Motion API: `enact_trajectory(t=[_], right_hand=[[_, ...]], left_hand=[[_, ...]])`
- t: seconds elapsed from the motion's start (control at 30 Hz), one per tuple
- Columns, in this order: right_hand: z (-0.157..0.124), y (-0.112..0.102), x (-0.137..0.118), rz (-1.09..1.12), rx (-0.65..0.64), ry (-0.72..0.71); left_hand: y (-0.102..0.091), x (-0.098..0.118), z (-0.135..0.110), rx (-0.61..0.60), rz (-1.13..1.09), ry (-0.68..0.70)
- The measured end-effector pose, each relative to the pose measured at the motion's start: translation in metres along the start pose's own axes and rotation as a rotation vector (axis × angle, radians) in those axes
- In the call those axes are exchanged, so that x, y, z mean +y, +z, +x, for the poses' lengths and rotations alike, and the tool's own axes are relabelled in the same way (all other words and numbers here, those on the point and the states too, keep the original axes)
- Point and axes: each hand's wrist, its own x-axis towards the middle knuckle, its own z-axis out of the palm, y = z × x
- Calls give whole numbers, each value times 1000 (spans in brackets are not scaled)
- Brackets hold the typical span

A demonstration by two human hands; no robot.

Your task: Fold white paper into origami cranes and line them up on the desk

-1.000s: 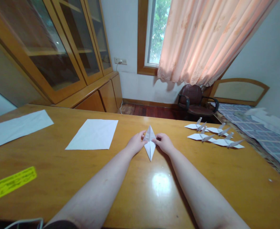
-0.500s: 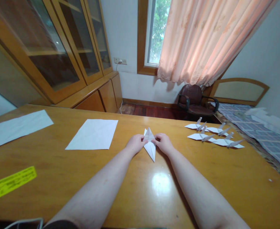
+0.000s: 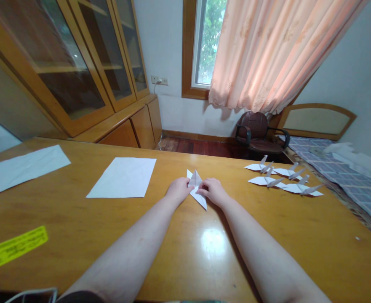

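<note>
A white folded paper piece (image 3: 197,191), pointed at both ends, lies on the wooden table (image 3: 204,252) between my hands. My left hand (image 3: 179,190) pinches its left side with closed fingers. My right hand (image 3: 213,191) pinches its right side, fingers curled on the paper. The piece is turned slightly, its near tip pointing to the right.
Several finished white paper cranes (image 3: 283,179) sit at the right of the table. A flat white sheet (image 3: 124,177) lies left of my hands, another sheet (image 3: 22,166) at the far left. A yellow strip (image 3: 13,248) lies near the front left edge. A chair (image 3: 261,134) stands beyond the table.
The folded piece has turned between my hands: its near tip swung to the right and its far tip to the left. Both hands kept their hold.
</note>
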Motion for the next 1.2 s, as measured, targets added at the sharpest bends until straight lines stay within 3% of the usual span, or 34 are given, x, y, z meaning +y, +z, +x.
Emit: enact_trajectory(t=[0.43, 0.6, 0.77, 0.9, 1.2], right_hand=[[-1, -3, 0, -20, -83, 67], [-2, -5, 1, 4, -45, -32], [-1, -3, 5, 15, -148, -7], [0, 0, 7, 0, -214, 7], [-2, -2, 2, 9, -259, -28]], left_hand=[[-3, 3, -2, 50, 4, -58], [-2, 0, 0, 90, -29, -108], [0, -4, 2, 132, -82, -111], [0, -3, 0, 176, 5, -112], [11, 0, -2, 62, 62, 191]])
